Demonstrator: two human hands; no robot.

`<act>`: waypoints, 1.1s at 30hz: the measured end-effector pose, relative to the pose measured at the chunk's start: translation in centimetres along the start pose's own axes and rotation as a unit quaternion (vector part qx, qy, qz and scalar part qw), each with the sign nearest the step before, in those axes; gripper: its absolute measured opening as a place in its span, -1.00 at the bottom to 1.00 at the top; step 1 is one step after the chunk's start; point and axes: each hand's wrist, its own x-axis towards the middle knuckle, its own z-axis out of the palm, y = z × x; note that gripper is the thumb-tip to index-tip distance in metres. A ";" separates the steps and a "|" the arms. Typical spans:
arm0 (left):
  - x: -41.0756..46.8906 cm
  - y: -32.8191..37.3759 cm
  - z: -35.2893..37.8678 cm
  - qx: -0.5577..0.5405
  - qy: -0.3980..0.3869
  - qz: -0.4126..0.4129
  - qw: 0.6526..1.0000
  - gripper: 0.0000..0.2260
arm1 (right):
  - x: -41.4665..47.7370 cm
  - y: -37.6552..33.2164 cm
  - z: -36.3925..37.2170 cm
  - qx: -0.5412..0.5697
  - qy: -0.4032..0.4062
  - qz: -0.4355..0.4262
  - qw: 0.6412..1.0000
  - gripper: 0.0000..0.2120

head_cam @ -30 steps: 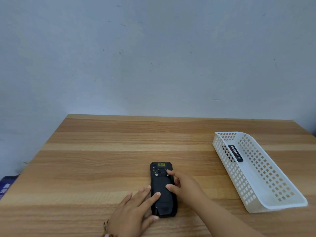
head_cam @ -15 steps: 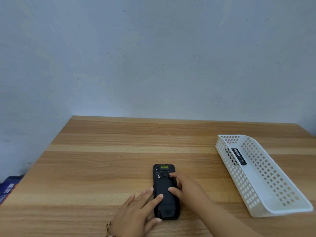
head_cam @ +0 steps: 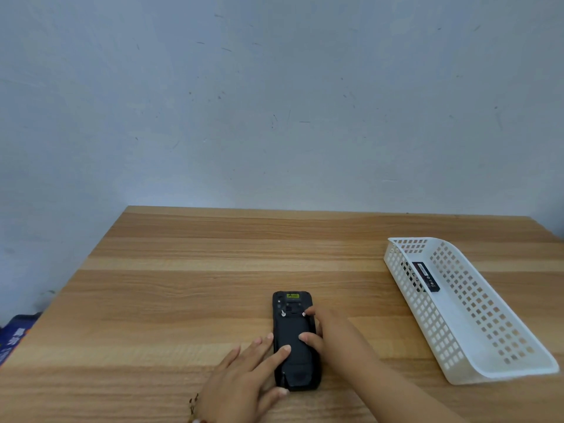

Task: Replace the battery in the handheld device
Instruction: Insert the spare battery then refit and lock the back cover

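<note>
Hands (head_cam: pixel 244 380) (head_cam: pixel 332 331) on face-down handheld device (head_cam: pixel 293 328), wooden table (head_cam: pixel 183 285)

The desk (head_cam: pixel 183 285) lay bare across the whole left and centre of the frame and along its far edge under the wall (head_cam: pixel 274 102), leaving wide passage there. At lower centre the black handheld device (head_cam: pixel 293 331) and both hands, left hand (head_cam: pixel 244 380) and right hand (head_cam: pixel 332 334), took up the near edge. At the right, the white basket (head_cam: pixel 488 346) blocked that side, though a strip of open wood ran between it and the device.
</note>
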 end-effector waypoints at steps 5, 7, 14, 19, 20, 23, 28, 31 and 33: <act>-0.1 -0.2 0.3 -0.002 0.012 -0.003 1.000 -0.44 | 0.2 0.2 0.6 0.054 0.031 0.025 0.998 -0.63; -0.1 -0.1 0.3 0.003 0.008 -0.008 1.000 -0.46 | 0.2 0.1 0.7 0.065 0.031 0.028 0.997 -0.63; -0.2 0.0 0.2 -0.013 0.009 0.000 1.000 -0.35 | 0.1 -0.1 0.3 0.019 0.026 0.022 0.999 -0.61; 0.0 0.2 0.0 -0.025 0.021 0.002 0.999 -0.29 | 0.6 -1.3 -0.7 -0.099 0.000 -0.030 0.995 -0.51; 0.0 0.2 -0.1 -0.018 0.026 0.001 0.999 -0.32 | 0.7 -1.7 -0.8 -0.117 -0.013 -0.036 0.992 -0.52; 0.0 0.2 -0.2 0.002 0.034 0.005 0.999 -0.47 | 1.0 -2.8 -0.7 -0.159 -0.034 -0.046 0.986 -0.54; 0.0 0.1 -0.1 0.013 0.021 0.008 1.000 -0.45 | 0.9 -3.4 -0.6 -0.184 -0.019 -0.055 0.981 -0.52; 0.0 0.1 -0.2 0.024 0.009 -0.001 1.000 -0.48 | 0.7 -3.5 -0.5 -0.185 -0.021 -0.057 0.981 -0.49; 0.0 0.1 -0.2 0.023 0.013 -0.005 1.000 -0.48 | 0.7 -3.5 -0.3 -0.170 -0.017 -0.055 0.984 -0.48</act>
